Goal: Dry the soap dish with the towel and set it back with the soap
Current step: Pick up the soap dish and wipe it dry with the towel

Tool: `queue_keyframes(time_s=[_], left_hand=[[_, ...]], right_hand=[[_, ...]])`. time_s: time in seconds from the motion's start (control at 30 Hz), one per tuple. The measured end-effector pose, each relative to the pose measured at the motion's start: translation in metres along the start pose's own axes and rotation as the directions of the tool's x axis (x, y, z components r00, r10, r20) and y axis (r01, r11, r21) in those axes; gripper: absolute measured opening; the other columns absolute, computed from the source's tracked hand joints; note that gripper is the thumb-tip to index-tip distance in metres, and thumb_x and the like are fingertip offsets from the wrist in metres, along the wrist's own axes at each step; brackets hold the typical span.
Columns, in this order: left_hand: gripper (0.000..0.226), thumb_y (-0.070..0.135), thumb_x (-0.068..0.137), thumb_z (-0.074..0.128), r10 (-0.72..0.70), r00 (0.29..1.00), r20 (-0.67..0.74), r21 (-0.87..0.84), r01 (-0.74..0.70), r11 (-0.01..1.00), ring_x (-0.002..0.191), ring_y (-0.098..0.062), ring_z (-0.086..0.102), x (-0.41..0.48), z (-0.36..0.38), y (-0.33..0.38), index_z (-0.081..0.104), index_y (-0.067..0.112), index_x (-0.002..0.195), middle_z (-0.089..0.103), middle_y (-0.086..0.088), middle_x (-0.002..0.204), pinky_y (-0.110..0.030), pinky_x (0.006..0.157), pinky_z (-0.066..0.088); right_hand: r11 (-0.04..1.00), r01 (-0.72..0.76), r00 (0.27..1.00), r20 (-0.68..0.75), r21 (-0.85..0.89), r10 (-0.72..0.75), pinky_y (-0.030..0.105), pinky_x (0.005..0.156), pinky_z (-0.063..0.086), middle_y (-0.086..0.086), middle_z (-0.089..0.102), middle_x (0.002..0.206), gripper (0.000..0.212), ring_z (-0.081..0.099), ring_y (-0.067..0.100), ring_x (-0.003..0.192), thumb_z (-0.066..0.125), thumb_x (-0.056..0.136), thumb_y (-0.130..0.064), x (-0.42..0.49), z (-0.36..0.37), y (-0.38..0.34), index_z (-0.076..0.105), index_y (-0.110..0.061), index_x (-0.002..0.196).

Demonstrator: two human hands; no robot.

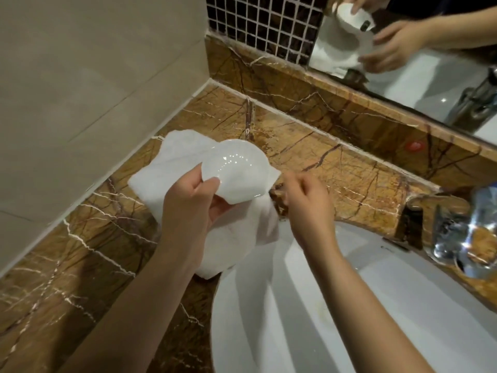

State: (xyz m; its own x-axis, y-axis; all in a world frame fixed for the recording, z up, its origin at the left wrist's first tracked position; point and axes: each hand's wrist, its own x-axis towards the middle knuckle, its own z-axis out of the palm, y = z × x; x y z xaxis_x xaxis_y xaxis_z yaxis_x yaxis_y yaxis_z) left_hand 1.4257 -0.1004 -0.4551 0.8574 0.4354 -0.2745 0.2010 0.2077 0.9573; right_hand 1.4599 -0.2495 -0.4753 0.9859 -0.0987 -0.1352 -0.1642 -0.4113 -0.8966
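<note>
Soap dish [236, 170], white and glossy, is up in the air over the marble counter [94, 251], just left of the basin [349, 305]. The left hand [188, 208] pinches its near rim, thumb on top, with the white towel [172, 160] bunched beneath. The right hand [304, 200] is closed on the towel's hanging edge beside the dish. Drying looks to be under way. Next, I judge, the cloth needs wiping through the bowl. No soap is visible. The back corner of the counter lies open for setting down; wrapped glassware [462, 232] crowds the right side.
</note>
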Motion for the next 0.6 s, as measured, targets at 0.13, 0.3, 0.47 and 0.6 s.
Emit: queue_keyframes(time_s=[0.13, 0.3, 0.47, 0.6], left_hand=[[0.020, 0.014, 0.080, 0.056, -0.052, 0.999, 0.000, -0.060, 0.052, 0.997, 0.100, -0.018, 0.064, 0.002, -0.014, 0.000, 0.072, 0.025, 0.084, 0.070, 0.001, 0.100, -0.034, 0.073, 0.058], [0.022, 0.019, 0.072, 0.058, -0.046, 0.998, 0.048, -0.084, 0.050, 0.995, 0.106, -0.025, 0.063, 0.000, -0.026, 0.002, 0.071, 0.021, 0.091, 0.067, -0.011, 0.110, -0.046, 0.081, 0.057], [0.023, 0.016, 0.077, 0.056, -0.053, 0.995, 0.087, -0.186, 0.068, 0.980, 0.105, -0.027, 0.064, -0.003, -0.030, 0.005, 0.072, 0.017, 0.095, 0.067, -0.016, 0.110, -0.038, 0.074, 0.057], [0.021, 0.012, 0.082, 0.057, -0.038, 0.993, 0.109, -0.199, 0.059, 0.978, 0.104, -0.025, 0.064, -0.005, -0.032, 0.013, 0.074, 0.019, 0.091, 0.068, -0.011, 0.109, -0.037, 0.074, 0.057]], right_hand=[[0.950, -0.292, 0.956, 0.006, -0.108, 0.294, 0.033, 0.055, 0.038, 0.001, 0.058, 0.082, 0.029, 0.056, 0.018, 0.072, 0.064, 0.077, -0.044, -0.034, 0.013, 0.033, 0.049, -0.023, 0.089], [0.719, -0.629, 0.774, 0.325, 0.297, 0.543, 0.028, 0.054, 0.055, 0.011, 0.062, 0.071, 0.030, 0.057, 0.021, 0.057, 0.074, 0.077, -0.030, -0.039, 0.022, 0.028, 0.062, -0.003, 0.082], [0.861, -0.411, 0.909, 0.206, 0.300, 0.362, 0.033, 0.062, 0.050, 0.014, 0.069, 0.076, 0.012, 0.061, 0.021, 0.067, 0.073, 0.075, -0.017, -0.033, 0.005, 0.012, 0.069, -0.007, 0.081], [0.867, -0.109, 0.993, 0.013, 0.487, 0.117, 0.031, 0.059, 0.050, 0.003, 0.068, 0.074, 0.014, 0.063, 0.018, 0.069, 0.069, 0.066, -0.013, -0.029, -0.017, -0.019, 0.069, -0.016, 0.080]])
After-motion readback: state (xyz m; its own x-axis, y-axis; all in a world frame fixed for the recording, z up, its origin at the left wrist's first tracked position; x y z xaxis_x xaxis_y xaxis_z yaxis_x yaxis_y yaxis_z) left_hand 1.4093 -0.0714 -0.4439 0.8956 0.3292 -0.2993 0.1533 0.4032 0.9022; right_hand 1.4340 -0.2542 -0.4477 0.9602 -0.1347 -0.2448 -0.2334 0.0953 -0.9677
